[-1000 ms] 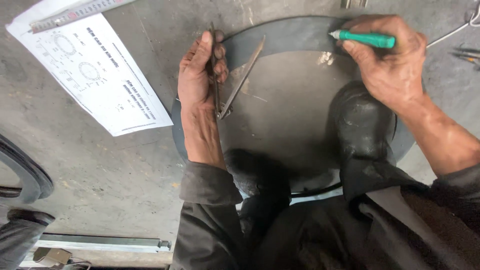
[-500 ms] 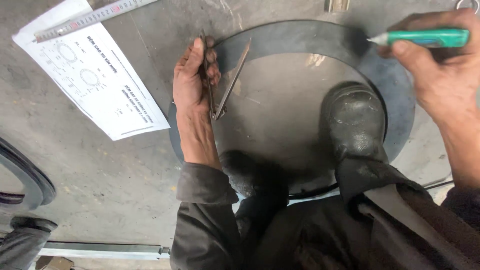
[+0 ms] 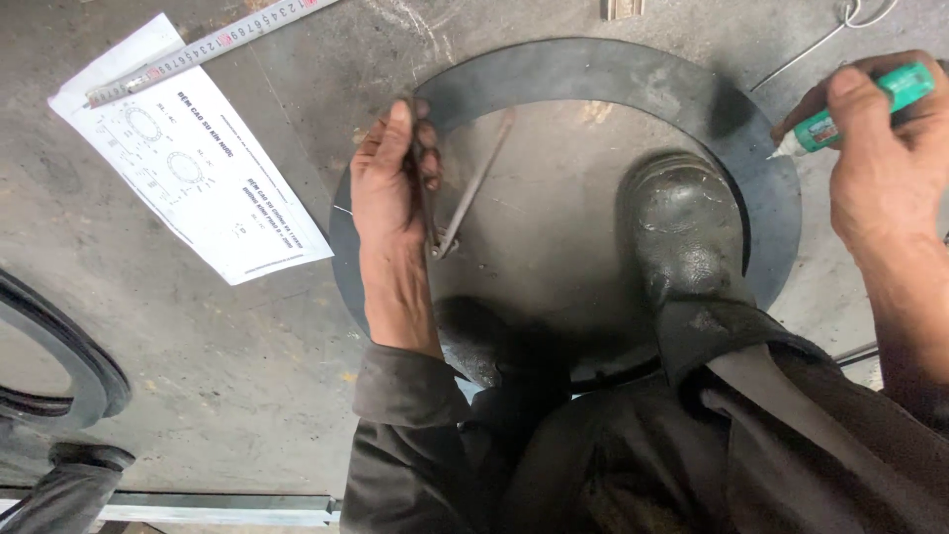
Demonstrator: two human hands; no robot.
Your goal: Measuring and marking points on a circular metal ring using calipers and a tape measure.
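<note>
A wide flat metal ring (image 3: 593, 69) lies on a steel floor plate. My left hand (image 3: 390, 208) rests on the ring's left side and grips a metal divider (image 3: 460, 203), whose two legs spread toward the ring's top. My right hand (image 3: 885, 158) hovers past the ring's right edge, holding a green marker pen (image 3: 855, 109) with its white tip pointing left, just off the ring. My black boot (image 3: 687, 242) stands inside the ring on its right part.
A printed sheet with circle drawings (image 3: 193, 163) lies at upper left, a steel ruler (image 3: 198, 49) across its top corner. A dark curved ring piece (image 3: 69, 351) is at the left edge. Bent wire (image 3: 830, 35) lies at top right. A metal bar (image 3: 217, 509) runs along the bottom left.
My right hand with the green pen has moved from over the ring's top out to the right, past its edge. The left hand and divider have stayed in place on the ring.
</note>
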